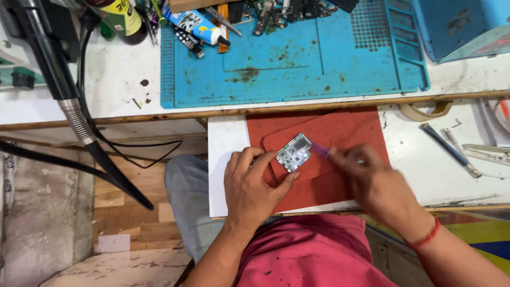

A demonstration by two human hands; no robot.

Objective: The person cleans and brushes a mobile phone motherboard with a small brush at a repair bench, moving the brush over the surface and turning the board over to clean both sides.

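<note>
A small pale green circuit board [294, 152] lies on a red mat [319, 130] on a pull-out white shelf. My left hand [251, 186] pinches the board between thumb and forefinger at its left and lower edges. My right hand [366, 178] is blurred with motion just right of the board and holds a small purple-tipped tool [319, 149] whose end touches the board's right edge. A red thread band circles my right wrist.
A blue work mat [297, 58] covers the bench above, with tools, glue tubes and parts along its far edge. A roll of tape [425, 110], a dark-handled tool [449, 150] and tweezers [489, 154] lie at right. A black hose and cables hang at left.
</note>
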